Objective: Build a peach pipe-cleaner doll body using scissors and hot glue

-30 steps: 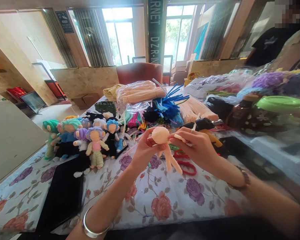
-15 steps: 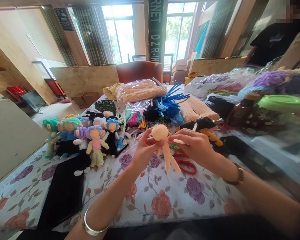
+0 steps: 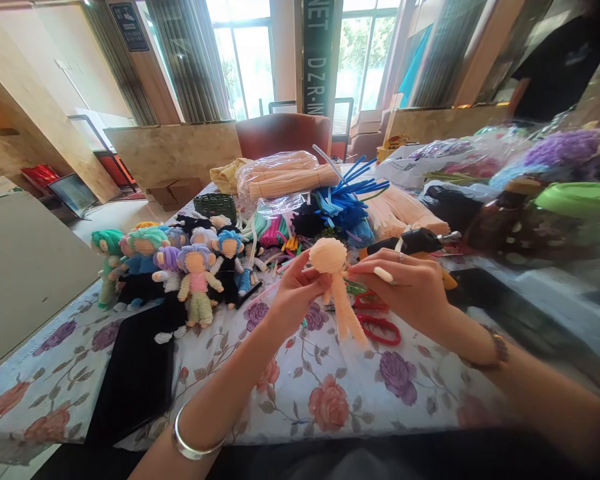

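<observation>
My left hand [image 3: 300,290] is closed around the neck and shoulder of a bare peach doll [image 3: 329,255] made of pipe cleaner. The doll's round head is up and its legs hang down to the right. My right hand [image 3: 405,280] is closed on a short cream pipe cleaner [image 3: 384,275], whose end pokes out between the fingers. The fingertips of that hand reach the doll's side; whether they pinch it I cannot tell. Below, red-handled scissors [image 3: 384,329] lie on the flowered tablecloth [image 3: 330,403], partly hidden by the doll and right hand.
Finished dolls [image 3: 196,273] cluster at left beside a black tablet-like slab [image 3: 133,373]. Behind stand peach pipe cleaner bundles [image 3: 293,175] and blue pipe cleaners [image 3: 353,200]. A black and yellow glue gun [image 3: 420,240] lies beyond my right hand. A person in black [image 3: 563,63] is at back right.
The view has shifted slightly. The cream pipe cleaner has turned, so less of its length shows between my right fingers. My left hand still holds the doll.
</observation>
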Action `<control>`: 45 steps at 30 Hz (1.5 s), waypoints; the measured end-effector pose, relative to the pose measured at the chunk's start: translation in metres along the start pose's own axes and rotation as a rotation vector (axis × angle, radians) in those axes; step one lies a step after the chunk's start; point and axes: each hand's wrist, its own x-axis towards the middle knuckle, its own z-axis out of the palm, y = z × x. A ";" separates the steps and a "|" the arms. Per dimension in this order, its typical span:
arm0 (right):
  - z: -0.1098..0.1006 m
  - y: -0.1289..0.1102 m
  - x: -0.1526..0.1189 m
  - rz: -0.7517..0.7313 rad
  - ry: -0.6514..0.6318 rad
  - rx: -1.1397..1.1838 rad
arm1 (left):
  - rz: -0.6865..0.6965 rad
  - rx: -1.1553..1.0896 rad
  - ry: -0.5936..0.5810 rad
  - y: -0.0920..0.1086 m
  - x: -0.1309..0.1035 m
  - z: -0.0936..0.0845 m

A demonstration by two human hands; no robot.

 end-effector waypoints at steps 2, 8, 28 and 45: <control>-0.001 0.001 -0.001 -0.008 0.000 0.017 | 0.020 0.000 -0.011 0.000 0.000 0.000; -0.002 0.009 -0.003 0.110 0.007 0.247 | 0.061 -0.010 -0.011 -0.001 -0.001 0.002; -0.002 -0.016 0.006 0.638 -0.090 0.378 | 0.132 0.054 -0.057 -0.005 0.003 0.001; -0.002 -0.016 0.004 0.615 -0.254 0.702 | 0.512 0.475 0.010 -0.001 0.000 0.001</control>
